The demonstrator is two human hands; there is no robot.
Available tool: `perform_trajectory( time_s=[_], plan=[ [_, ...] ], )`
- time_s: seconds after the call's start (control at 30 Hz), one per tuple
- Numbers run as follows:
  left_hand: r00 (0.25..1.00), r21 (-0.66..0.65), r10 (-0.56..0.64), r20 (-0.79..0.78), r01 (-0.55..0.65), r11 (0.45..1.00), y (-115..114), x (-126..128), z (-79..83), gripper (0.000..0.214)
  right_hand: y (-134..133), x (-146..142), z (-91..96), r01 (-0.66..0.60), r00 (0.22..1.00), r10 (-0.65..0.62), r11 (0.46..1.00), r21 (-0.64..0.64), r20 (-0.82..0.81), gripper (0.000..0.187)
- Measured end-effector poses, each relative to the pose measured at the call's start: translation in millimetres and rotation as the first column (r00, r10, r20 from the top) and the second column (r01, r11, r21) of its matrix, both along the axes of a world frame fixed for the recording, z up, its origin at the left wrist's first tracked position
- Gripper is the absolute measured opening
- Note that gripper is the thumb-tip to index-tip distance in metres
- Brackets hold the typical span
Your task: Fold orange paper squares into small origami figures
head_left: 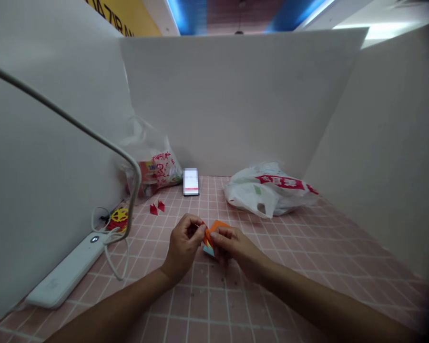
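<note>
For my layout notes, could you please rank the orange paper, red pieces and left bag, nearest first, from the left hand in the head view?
1. Orange paper, in the left hand
2. Red pieces, forward left
3. Left bag, behind them

Black "AZIRAN" — on the yellow sign (137, 16)
</note>
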State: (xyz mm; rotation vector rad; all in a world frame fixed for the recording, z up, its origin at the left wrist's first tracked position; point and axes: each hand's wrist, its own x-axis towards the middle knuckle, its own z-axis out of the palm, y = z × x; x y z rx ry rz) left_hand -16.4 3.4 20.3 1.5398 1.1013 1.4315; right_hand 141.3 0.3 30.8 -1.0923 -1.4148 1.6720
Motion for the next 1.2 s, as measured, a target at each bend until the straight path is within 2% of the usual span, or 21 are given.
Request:
perform_trajectory(
  time_s=[0.13, 0.2, 0.27, 0.33, 0.5, 0.63, 0.8, 0.9, 0.97, 1.1, 1.2],
  plan=[
    [0.999, 0.070, 0.028, -0.017, -0.027, 0.997, 0.6, -1.8, -0.7, 0.012, -4.7, -5.1, 2.8, 0.016, 0.997, -0.015, 1.000, -0.006, 0.071, 0.036],
    [0.998, 0.080, 0.053, -0.031, -0.051, 0.995, 0.7, -2.8, -0.9, 0.012, -10.0, -6.6, 2.5, 0.069, 0.993, -0.076, 0.995, 0.074, 0.095, 0.034],
    [0.996, 0.070, 0.082, -0.024, -0.080, 0.994, 0.2, -3.0, -0.1, 0.012, -16.0, -6.7, 1.3, 0.126, 0.982, -0.152, 0.970, 0.208, 0.115, 0.031],
    [0.996, 0.033, 0.092, 0.004, -0.092, 0.995, -1.1, -1.9, 1.5, 0.012, -21.7, -5.2, -0.9, 0.165, 0.974, -0.204, 0.938, 0.305, 0.100, 0.029],
    [0.994, -0.151, 0.047, 0.101, -0.031, 0.988, -6.5, 3.2, 4.9, 0.016, -27.7, 4.5, -10.4, 0.235, 0.970, -0.241, 0.882, 0.408, -0.038, 0.026],
    [0.986, -0.237, 0.007, 0.167, 0.033, 0.971, -8.6, 4.9, 6.4, 0.017, -25.1, 12.2, -20.6, 0.185, 0.975, -0.222, 0.784, 0.592, -0.010, 0.020],
    [0.990, -0.288, -0.029, 0.141, 0.069, 0.955, -11.2, 5.9, 9.5, 0.017, -26.2, 17.1, -27.9, 0.095, 0.978, -0.196, 0.717, 0.690, 0.069, 0.024],
    [0.989, -0.299, -0.059, 0.137, 0.099, 0.949, -13.6, 8.2, 9.6, 0.016, -29.4, 19.8, -26.6, 0.044, 0.971, -0.203, 0.667, 0.744, 0.125, 0.014],
    [0.989, -0.288, -0.051, 0.141, 0.091, 0.953, -15.1, 10.2, 8.7, 0.017, -31.4, 20.8, -26.3, 0.065, 0.969, -0.218, 0.684, 0.726, 0.118, 0.015],
    [0.987, -0.268, -0.030, 0.158, 0.073, 0.961, -18.2, 12.9, 6.3, 0.020, -33.7, 18.8, -29.6, 0.171, 0.946, -0.300, 0.786, 0.594, 0.125, 0.030],
    [0.986, -0.295, -0.056, 0.155, 0.100, 0.950, -20.3, 13.0, 6.5, 0.020, -32.5, 17.0, -32.0, 0.190, 0.925, -0.344, 0.786, 0.588, 0.162, 0.019]
  ],
)
